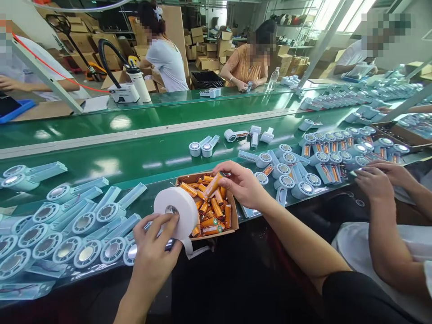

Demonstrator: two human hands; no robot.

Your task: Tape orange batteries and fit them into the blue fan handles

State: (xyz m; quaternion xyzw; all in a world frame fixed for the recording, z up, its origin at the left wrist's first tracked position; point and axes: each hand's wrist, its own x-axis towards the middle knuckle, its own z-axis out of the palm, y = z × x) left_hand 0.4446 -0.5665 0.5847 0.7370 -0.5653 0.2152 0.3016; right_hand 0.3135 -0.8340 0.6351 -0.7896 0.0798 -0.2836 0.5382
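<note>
My left hand (157,247) grips a large roll of white tape (182,207), fingers at its core, with a loose strip (187,246) hanging from the lower edge. Between the thumb and fingers of my right hand (241,184) is an orange battery cell (213,183), tilted over a cardboard box (235,225). Several more orange battery cells (216,207) lie jumbled inside that box, some with wires or green marks. The roll hides the box's left part.
Pale blue fan housings (114,249) crowd the bench on the left, and more housings (285,182) stand on the right. A green conveyor belt (141,139) runs beyond the box. A co-worker's hands (378,180) are close on my right. Other people sit across the belt.
</note>
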